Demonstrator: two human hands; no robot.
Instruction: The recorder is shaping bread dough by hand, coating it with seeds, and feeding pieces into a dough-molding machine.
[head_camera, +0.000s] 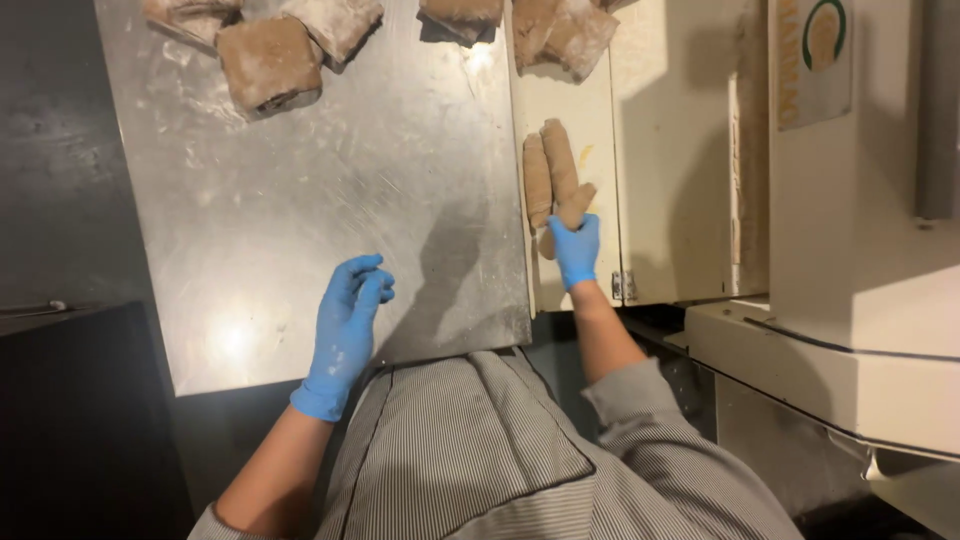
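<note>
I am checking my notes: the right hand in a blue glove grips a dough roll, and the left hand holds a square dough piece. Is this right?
Not quite. The head view shows the left hand empty, open above the steel table. The right hand does grip a dough roll.

We see both hands covered in thin blue disposable gloves, the left hand (347, 325) and the right hand (576, 250) alike, each glove ending in a rolled cuff at the wrist. Past the cuffs our forearms are bare. At about 6 o'clock we wear a grey garment with fine pale pinstripes, dark piping along its seams, and short sleeves that end near the elbow.
</note>
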